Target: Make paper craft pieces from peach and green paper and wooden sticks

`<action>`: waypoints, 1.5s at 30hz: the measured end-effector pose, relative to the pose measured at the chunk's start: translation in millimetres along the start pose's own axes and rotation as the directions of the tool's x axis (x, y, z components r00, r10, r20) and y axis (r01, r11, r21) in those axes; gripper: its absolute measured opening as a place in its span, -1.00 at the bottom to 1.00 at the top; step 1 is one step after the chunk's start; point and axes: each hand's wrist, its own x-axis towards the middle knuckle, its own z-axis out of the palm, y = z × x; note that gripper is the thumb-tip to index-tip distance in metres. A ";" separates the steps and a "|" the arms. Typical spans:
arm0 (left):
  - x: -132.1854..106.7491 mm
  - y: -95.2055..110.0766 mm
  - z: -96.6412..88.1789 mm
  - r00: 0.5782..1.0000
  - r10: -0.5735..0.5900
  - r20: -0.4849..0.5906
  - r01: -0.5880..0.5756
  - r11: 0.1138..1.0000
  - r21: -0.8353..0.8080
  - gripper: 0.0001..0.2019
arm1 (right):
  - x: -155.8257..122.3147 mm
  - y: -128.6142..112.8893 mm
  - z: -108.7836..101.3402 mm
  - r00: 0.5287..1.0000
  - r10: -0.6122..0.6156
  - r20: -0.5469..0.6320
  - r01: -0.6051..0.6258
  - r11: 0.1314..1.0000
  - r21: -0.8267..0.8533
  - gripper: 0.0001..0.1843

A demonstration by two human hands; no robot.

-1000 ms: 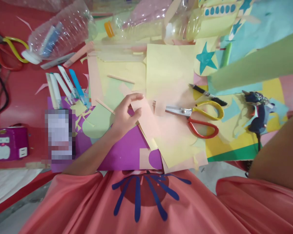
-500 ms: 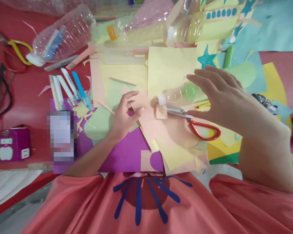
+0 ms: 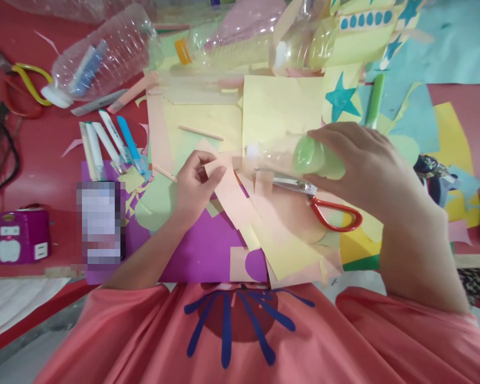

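My left hand (image 3: pixel 198 178) is closed, pinching a pale pink paper strip (image 3: pixel 232 194) between thumb and fingers; the strip slants down to the right over purple paper (image 3: pixel 200 250). My right hand (image 3: pixel 356 160) curves around the green-banded end of a small clear plastic bottle (image 3: pixel 278 154), which lies on its side with its white cap to the left. Just below the bottle lie scissors (image 3: pixel 336 214) with red handles, their blades toward the left. A small pink paper square (image 3: pixel 263 182) rests by the blade tips.
Several markers (image 3: pixel 104 141) and a blurred-out phone (image 3: pixel 101 223) lie to the left. Large clear bottles (image 3: pixel 104 53) line the back. Yellow-handled scissors (image 3: pixel 32 82) are at far left, near a purple box (image 3: pixel 22 234). A teal paper star (image 3: pixel 343 97) lies back right.
My right hand has lowered onto the small bottle, and the bottle has shifted a little up and left. My left hand has lifted the pink strip, which now shows at a different slant.
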 end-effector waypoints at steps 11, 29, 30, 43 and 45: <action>0.6 -3.0 0.3 0.987 -0.159 0.032 0.161 0.943 -0.291 -0.56 | -16.9 -29.8 7.5 0.994 -0.113 0.008 0.111 0.986 0.126 -0.56; -5.4 -0.9 2.5 0.970 -0.186 0.157 0.222 0.939 -0.263 -0.74 | -17.4 -20.2 6.9 0.996 -0.041 -0.079 0.058 0.974 0.219 -0.51; -6.1 -2.0 2.1 0.981 -0.125 0.148 0.155 0.965 -0.212 -0.74 | -17.3 -19.8 6.1 0.997 -0.024 -0.073 0.039 0.975 0.217 -0.51; -4.7 -5.6 -4.2 0.952 0.181 0.247 -0.210 0.973 0.095 -0.67 | -18.1 -15.9 1.4 1.000 0.015 -0.011 -0.012 0.970 0.243 -0.47; -3.4 -5.0 -5.4 0.949 0.174 0.264 -0.199 0.977 0.070 -0.67 | -18.5 -16.0 1.7 1.000 0.006 -0.007 -0.005 0.972 0.235 -0.49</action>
